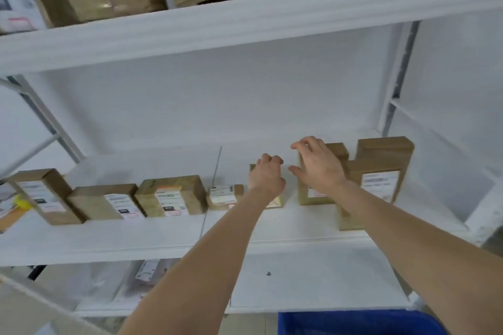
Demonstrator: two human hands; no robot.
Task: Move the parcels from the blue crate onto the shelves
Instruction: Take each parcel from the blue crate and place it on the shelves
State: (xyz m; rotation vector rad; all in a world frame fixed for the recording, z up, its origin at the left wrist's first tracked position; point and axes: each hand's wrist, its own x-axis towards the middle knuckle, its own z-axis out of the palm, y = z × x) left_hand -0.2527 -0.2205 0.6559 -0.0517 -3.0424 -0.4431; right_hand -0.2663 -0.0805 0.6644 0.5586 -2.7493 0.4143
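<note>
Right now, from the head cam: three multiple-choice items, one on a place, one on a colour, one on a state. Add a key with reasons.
1. On the middle shelf, where does the tallest parcel stand?
A) right end of the row
B) left end of the row
C) dead centre

2. What colour is the crate?
A) red
B) blue
C) grey

3. The left hand is:
A) flat on bare board
B) inside the crate
C) curled over a small parcel

Key:
1 A: it closes the row at the right.
2 B: its rim shows blue at the bottom right.
3 C: the fingers bend over the top edge of that parcel.
</note>
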